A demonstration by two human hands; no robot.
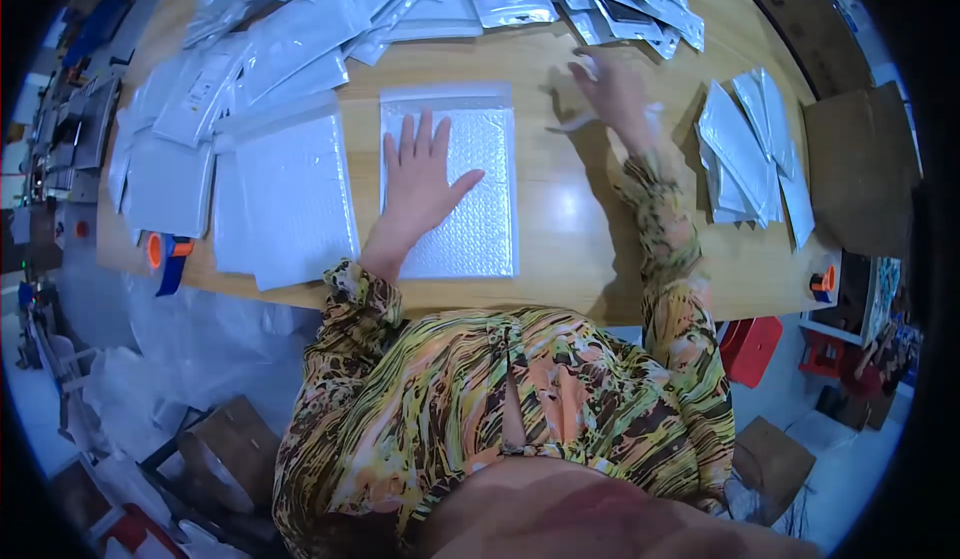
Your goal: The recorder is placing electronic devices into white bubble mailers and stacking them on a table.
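Note:
A white bubble mailer [485,209] lies flat on the wooden table [560,249] in front of me, its flap end pointing away. My left hand [420,179] presses on it, palm down with the fingers spread. To the right, my right hand [612,94] is over the table with its thumb and forefinger apart. A thin white strip [572,126], curled like peeled backing, shows beside and behind that hand. Whether the strip touches the hand I cannot make out.
A stack of white mailers [290,194] sits left of mine. Filled silvery-white packages [430,4] pile up along the far side. More packages [745,154] lie at the right, before a cardboard box [860,164]. Orange-and-blue tape dispensers [168,256] are at the table's edges.

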